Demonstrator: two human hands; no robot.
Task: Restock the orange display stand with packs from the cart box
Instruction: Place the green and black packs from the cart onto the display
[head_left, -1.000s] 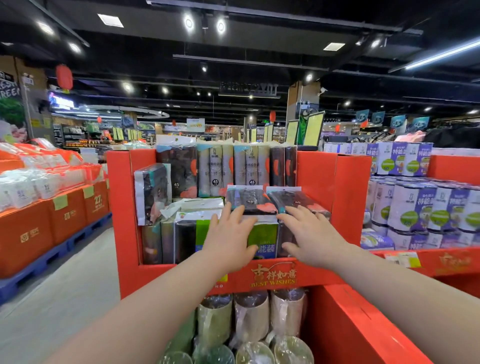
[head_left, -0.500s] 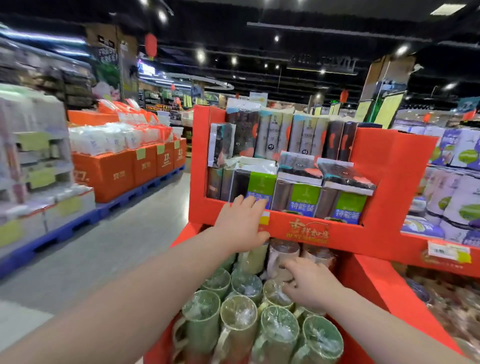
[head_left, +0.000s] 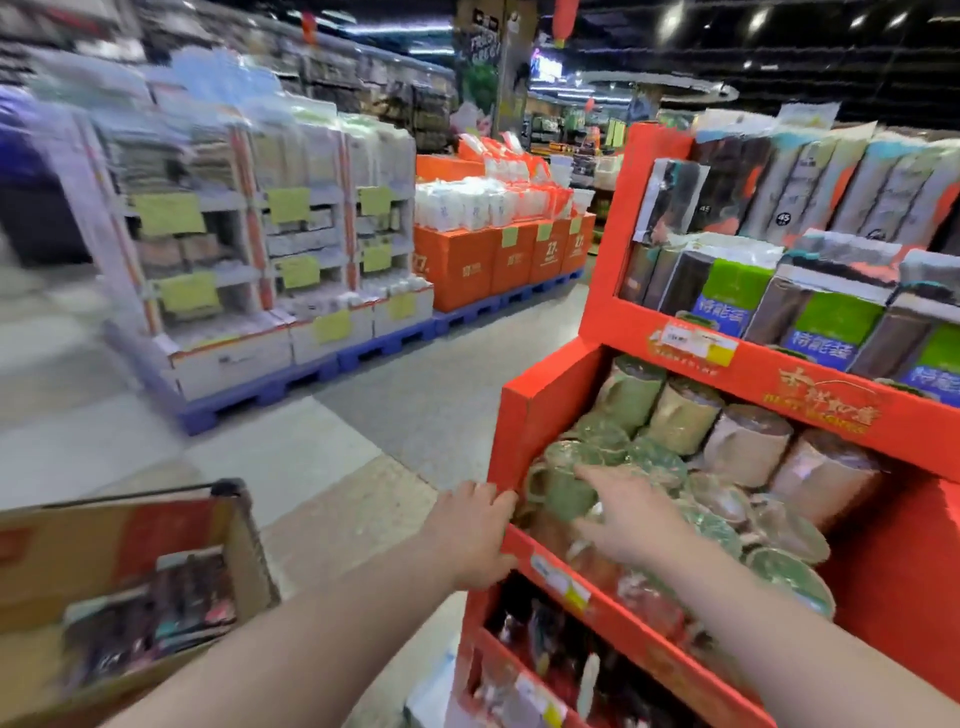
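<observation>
The orange display stand (head_left: 540, 400) fills the right side, with dark and green packs (head_left: 737, 296) on its upper shelf. Its middle shelf holds wrapped green and beige mugs (head_left: 675, 415). My left hand (head_left: 470, 530) rests on the stand's left front corner with its fingers curled over the edge. My right hand (head_left: 628, 519) reaches over the mugs with loose fingers and holds nothing. At the lower left is the brown cart box (head_left: 67, 540), open on top, with dark packs (head_left: 150, 618) inside; it is blurred.
A grey floor aisle (head_left: 363, 415) runs between the stand and the box. Across it stand pallet displays of white goods (head_left: 249, 234) and orange boxes (head_left: 498, 254) on blue pallets. The stand's lowest shelf (head_left: 545, 654) holds dark packs.
The view has swung left and down, bringing the cart box into sight. Both hands came down from the top-shelf packs; my left hand now sits on the stand's corner.
</observation>
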